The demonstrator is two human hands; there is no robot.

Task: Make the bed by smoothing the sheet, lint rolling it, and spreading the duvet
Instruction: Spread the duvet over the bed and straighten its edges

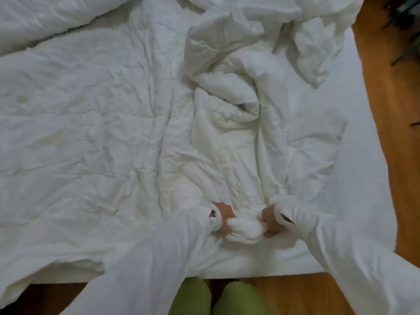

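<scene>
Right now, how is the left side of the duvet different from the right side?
The left side of the duvet lies spread out and fairly flat, with only small creases; the right side of the duvet is bunched into thick, twisted folds. The left side covers the bed there; the right side leaves bare sheet showing. Both are white, and the left hand and right hand grip a gathered bunch at the near edge.

head cam | steep downward, forward | close over bed [363, 155] foot
</scene>
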